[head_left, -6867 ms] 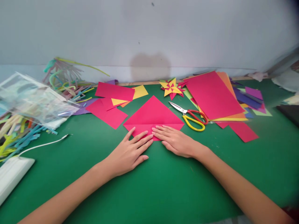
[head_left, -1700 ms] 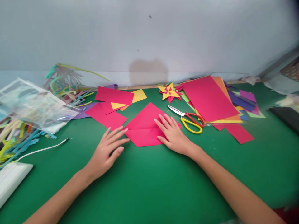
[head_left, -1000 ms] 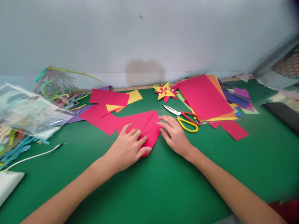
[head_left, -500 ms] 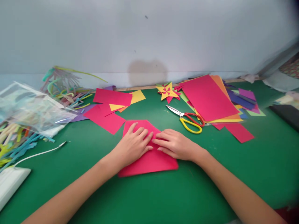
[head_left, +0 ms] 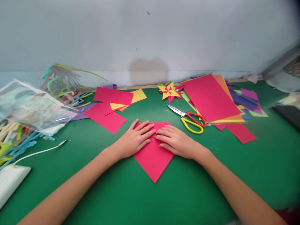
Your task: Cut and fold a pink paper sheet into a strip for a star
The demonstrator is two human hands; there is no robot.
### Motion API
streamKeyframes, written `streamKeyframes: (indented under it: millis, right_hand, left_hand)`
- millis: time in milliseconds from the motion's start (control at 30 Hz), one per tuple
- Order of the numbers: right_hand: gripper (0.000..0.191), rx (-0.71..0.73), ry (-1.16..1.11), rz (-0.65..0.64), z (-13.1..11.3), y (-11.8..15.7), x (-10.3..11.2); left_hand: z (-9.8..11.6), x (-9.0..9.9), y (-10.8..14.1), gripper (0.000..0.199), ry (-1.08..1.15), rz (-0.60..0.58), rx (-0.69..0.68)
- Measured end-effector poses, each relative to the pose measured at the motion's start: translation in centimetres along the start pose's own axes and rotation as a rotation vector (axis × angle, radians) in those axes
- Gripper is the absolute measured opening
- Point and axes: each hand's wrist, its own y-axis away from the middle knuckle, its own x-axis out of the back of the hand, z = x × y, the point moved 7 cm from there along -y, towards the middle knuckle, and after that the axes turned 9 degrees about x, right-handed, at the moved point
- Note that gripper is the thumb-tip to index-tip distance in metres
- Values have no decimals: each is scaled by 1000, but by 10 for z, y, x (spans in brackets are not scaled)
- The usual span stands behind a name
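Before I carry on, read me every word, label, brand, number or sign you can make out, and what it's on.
None: no text can be read anywhere in view.
Scissors and folded red paper: no marking that I can make out.
Clear plastic bag and white box: too blurred to tell whether they bear any.

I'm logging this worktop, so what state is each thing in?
Red paper, folded, under both hands
Left hand, resting open
Right hand, resting open
Scissors, blades closed, unheld
Paper star, folded
Large red sheet, unfolded
White cable, tip unplugged
Plastic bag, open or sealed unclear
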Motion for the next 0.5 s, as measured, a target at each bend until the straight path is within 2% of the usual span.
streamKeyframes:
  millis: [167, 200, 267, 333, 433, 500]
  right_hand:
    - [38, -13, 37, -26, 2, 0, -8]
    - [38, -8, 40, -33, 3, 1, -9]
    - [39, -9, 41, -42, 5, 2, -9]
    - [38, -29, 33, -42, 7, 3, -8]
    - [38, -53, 10, -29, 8, 3, -4]
    - [38, -56, -1, -25, 8, 2, -3]
  left_hand:
    - [-2, 17, -2, 42, 117, 89, 66]
    - [1, 20, -2, 41, 174, 66, 58]
    - [14, 22, 2, 39, 267, -55, -24]
    - [30, 23, 10, 48, 268, -174, -125]
    - [44, 24, 21, 70, 218, -218, -149]
    - [48, 24, 27, 74, 179, -201, -144]
